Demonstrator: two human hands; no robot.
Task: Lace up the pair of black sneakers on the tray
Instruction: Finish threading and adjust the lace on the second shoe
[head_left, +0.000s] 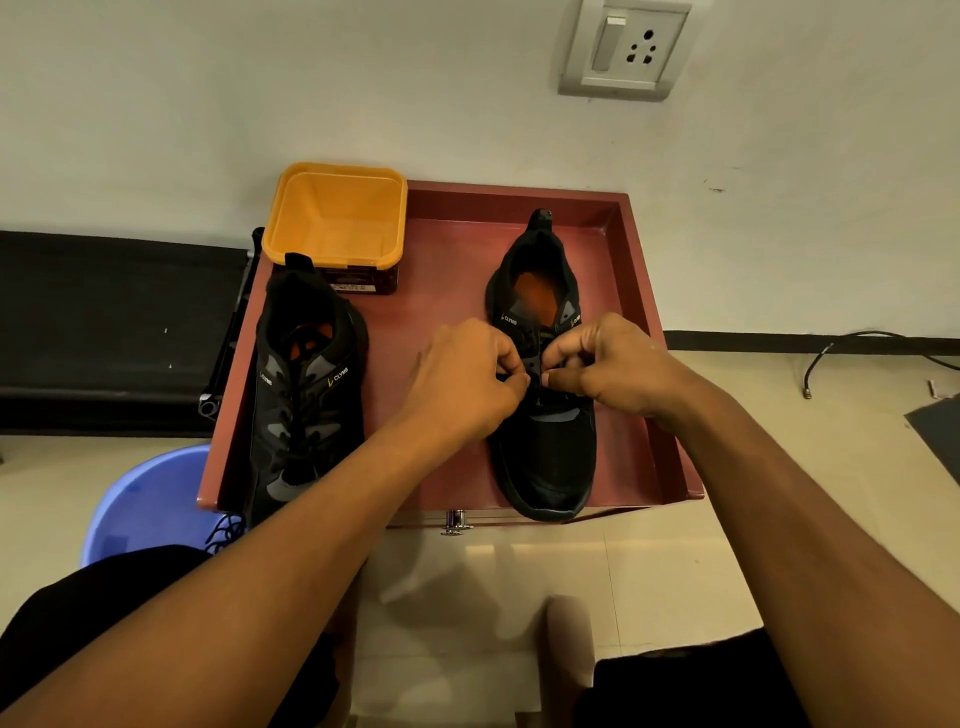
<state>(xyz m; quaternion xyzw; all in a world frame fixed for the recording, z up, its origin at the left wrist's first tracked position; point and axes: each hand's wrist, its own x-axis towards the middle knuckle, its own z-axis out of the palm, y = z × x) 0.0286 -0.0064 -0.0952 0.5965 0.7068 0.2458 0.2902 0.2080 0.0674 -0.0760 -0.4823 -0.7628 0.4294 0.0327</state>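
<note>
Two black sneakers lie on a dark red tray (447, 312), toes toward me. The left sneaker (306, 395) is laced, and its lace ends hang over the tray's front edge. Over the middle of the right sneaker (545, 462) both hands meet at the eyelets. My left hand (467, 379) pinches the black lace (535, 382) on the shoe's left side. My right hand (613, 364) pinches the same lace from the right. The fingers hide most of the lace and the eyelets under them.
An orange tub (337, 218) sits at the tray's back left corner. A blue plastic basin (145, 499) stands on the floor at the front left. A black bench (104, 327) runs along the wall on the left. A cable (857, 348) lies on the floor at the right.
</note>
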